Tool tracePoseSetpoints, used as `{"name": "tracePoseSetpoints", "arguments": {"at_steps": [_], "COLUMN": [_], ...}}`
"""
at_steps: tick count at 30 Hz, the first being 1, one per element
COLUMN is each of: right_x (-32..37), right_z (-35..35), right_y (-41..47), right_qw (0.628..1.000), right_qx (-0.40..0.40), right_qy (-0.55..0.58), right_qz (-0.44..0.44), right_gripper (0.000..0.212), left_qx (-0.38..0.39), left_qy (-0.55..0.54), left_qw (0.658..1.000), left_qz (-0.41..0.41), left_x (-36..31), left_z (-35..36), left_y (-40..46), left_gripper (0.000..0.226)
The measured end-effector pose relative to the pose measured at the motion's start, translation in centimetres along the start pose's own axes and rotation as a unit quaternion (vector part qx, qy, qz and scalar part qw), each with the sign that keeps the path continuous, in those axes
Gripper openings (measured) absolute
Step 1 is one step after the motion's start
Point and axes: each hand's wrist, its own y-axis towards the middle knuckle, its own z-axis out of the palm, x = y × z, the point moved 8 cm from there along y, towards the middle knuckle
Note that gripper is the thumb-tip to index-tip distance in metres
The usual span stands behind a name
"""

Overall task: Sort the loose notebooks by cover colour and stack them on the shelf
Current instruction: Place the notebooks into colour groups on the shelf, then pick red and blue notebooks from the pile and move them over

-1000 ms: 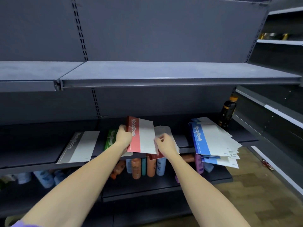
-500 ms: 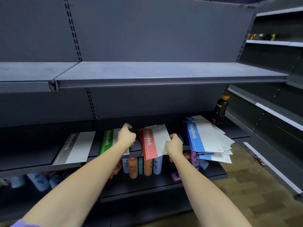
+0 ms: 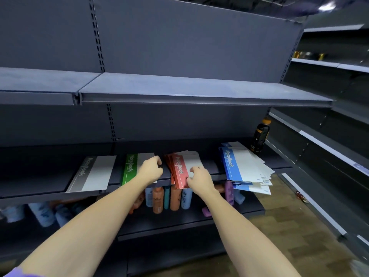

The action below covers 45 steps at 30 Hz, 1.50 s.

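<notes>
On the dark middle shelf (image 3: 50,188) lie four groups of notebooks: a grey one (image 3: 93,173) at the left, a green one (image 3: 130,168), a red stack (image 3: 180,166) in the middle and a fanned blue stack (image 3: 243,166) at the right that overhangs the shelf edge. My right hand (image 3: 198,177) rests on the front of the red stack, fingers curled over its near edge. My left hand (image 3: 150,169) hovers with curled fingers between the green notebook and the red stack, covering part of the green one.
An empty shelf (image 3: 199,92) juts out above at head height. A dark bottle with an orange cap (image 3: 260,136) stands at the back right. Coloured bottles (image 3: 169,198) fill the shelf below. Another shelf unit (image 3: 329,148) runs along the right, over wooden floor.
The red notebook that my left hand held up has come down onto the red stack. My left hand has let go and drawn back left; my right hand now lies on the stack.
</notes>
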Motion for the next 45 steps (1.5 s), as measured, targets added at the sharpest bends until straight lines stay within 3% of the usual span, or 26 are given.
{"name": "tracePoseSetpoints", "arguments": {"at_steps": [6,13,30,41,45], "right_x": [4.7,13.2,42.7,60.8,68.0], "right_z": [1.0,5.9,25.1,31.1,32.9], "right_y": [-3.3,-8.4,-23.0,-22.7,-20.7], "right_qw": [0.999,0.996,0.949,0.924,0.929], "right_qx": [-0.002,0.046,0.214,0.216,0.207], "right_qy": [0.014,-0.018,-0.018,0.013,0.068], "right_qz": [-0.037,-0.071,-0.229,-0.315,-0.301], "right_gripper": [0.039,0.039,0.057,0.049,0.046], "left_qx": [0.040,0.041,0.008,-0.022,-0.015], "left_qy": [0.059,0.114,0.251,0.276,0.286], "left_qw": [0.996,0.992,0.957,0.943,0.936], "left_qz": [0.051,0.034,-0.146,-0.186,-0.206], "left_x": [1.4,10.3,38.6,49.2,54.0], "left_z": [-1.0,-6.2,-24.9,-36.6,-42.9], "left_y": [-2.1,-9.4,-29.5,-30.6,-29.5], "left_gripper": [0.029,0.027,0.040,0.038,0.040]}}
